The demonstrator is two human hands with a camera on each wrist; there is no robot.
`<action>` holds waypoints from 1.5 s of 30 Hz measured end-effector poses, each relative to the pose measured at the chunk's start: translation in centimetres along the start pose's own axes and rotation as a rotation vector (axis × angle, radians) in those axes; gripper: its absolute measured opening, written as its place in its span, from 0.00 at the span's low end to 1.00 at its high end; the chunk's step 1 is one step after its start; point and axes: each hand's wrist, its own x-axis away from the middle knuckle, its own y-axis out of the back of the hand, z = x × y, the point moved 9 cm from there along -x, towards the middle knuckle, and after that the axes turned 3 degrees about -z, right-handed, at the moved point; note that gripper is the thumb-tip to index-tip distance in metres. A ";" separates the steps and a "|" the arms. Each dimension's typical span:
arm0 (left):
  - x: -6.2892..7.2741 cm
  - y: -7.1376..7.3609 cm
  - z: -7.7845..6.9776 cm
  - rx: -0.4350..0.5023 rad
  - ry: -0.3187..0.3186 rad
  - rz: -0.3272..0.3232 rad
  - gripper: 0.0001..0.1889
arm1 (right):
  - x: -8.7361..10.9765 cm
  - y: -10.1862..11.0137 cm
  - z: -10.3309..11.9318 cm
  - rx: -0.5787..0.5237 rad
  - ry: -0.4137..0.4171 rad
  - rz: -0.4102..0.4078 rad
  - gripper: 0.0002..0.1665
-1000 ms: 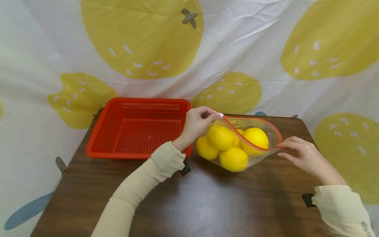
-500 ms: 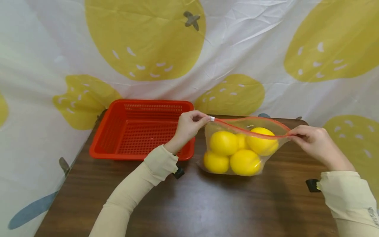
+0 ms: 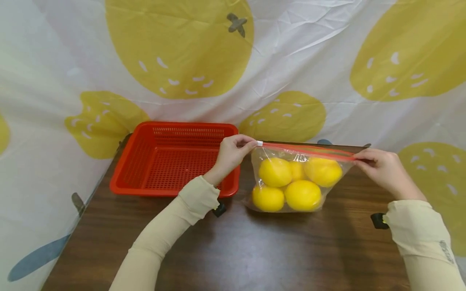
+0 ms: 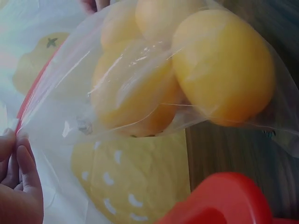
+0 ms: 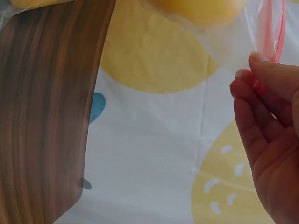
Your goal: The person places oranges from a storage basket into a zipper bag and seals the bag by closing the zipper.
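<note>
A clear zip bag (image 3: 263,184) with a red zip strip (image 3: 309,151) holds several smooth, yellow, lemon-like fruits (image 3: 303,195). My left hand (image 3: 233,155) pinches the bag's top left corner, at the white slider (image 3: 259,143). At the opposite top corner, my right hand (image 3: 382,167) pinches the end of the strip between thumb and fingers. The strip is stretched almost straight between both hands, its two edges close together. In the left wrist view the fruits (image 4: 224,67) press against the film. Whether the bag's bottom touches the table cannot be told.
An open red plastic basket (image 3: 121,169) stands left of the bag, behind my left forearm. Both are at the brown wooden table (image 3: 255,250), and a fruit-printed curtain (image 3: 291,52) hangs along its back edge.
Both hands moved apart to the bag's corners, my left hand leftward and my right hand up. The gaping mouth drew straight and narrow, and the bag turned upright with its fruits.
</note>
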 end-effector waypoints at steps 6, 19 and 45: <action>-0.4 -1.2 -0.1 0.028 -0.021 -0.004 0.10 | 0.1 -0.7 -1.2 -0.020 -0.082 0.045 0.09; -0.7 -1.6 -0.5 0.086 -0.025 -0.048 0.09 | -6.8 -3.1 12.2 -0.090 0.162 -0.040 0.14; -0.5 -1.2 -1.3 -0.124 -0.168 -0.023 0.07 | -5.6 -6.9 10.9 0.029 0.236 0.003 0.03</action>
